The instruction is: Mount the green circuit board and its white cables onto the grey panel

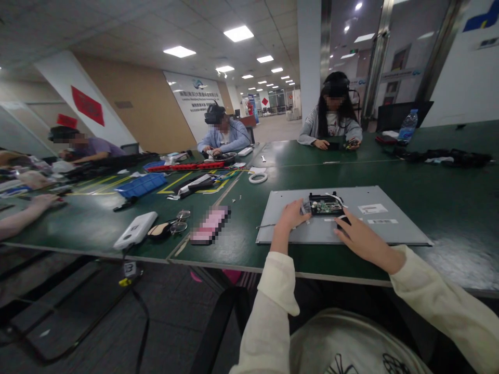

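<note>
A flat grey metal panel [393,228] lies on the green table in front of me. On its far middle sits a small green circuit board in a black frame [326,205], with white wires at its right. My left hand [291,217] rests on the panel just left of the board, its fingertips touching a small white piece at the board's edge. My right hand [360,238] lies flat on the panel below and right of the board, its fingers spread, over a small dark part. Both arms wear cream sleeves.
A blurred pink item [211,224], glasses [178,221] and a white device [135,230] lie to my left. A tape roll [258,177], blue tray [141,185] and red strip [183,167] sit farther back. Three people work across the tables; another person's arm [23,214] reaches in at left.
</note>
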Motion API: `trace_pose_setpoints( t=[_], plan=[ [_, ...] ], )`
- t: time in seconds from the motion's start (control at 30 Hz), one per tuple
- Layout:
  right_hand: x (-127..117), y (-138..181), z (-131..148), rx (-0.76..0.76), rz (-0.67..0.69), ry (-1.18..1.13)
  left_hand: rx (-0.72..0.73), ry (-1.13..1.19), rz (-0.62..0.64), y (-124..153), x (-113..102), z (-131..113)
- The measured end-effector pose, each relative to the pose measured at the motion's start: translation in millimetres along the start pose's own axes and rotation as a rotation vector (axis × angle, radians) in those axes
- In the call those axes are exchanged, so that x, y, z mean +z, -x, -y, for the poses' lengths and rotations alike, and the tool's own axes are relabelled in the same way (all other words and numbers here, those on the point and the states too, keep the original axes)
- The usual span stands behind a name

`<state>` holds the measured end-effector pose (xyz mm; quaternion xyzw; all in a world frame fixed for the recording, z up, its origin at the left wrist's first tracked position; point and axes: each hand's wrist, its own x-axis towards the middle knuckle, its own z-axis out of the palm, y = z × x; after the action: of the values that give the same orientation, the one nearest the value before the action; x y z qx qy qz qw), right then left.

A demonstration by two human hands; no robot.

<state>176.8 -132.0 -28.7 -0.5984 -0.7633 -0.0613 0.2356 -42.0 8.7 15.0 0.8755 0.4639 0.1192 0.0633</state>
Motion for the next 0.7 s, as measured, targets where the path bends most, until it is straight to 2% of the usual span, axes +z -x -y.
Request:
trace_pose_setpoints(
  t=[0.37,0.7],
  plan=[
    [-10.0,-13.4,19.8,0.053,0.081,0.104,-0.008,-0.012,0.013,0.2,-3.0,-2.6],
    [-15.8,-12.4,24.8,0.079,0.166,0.073,0.009,0.013,0.021,-0.4,-2.8,-0.8]
  ],
)
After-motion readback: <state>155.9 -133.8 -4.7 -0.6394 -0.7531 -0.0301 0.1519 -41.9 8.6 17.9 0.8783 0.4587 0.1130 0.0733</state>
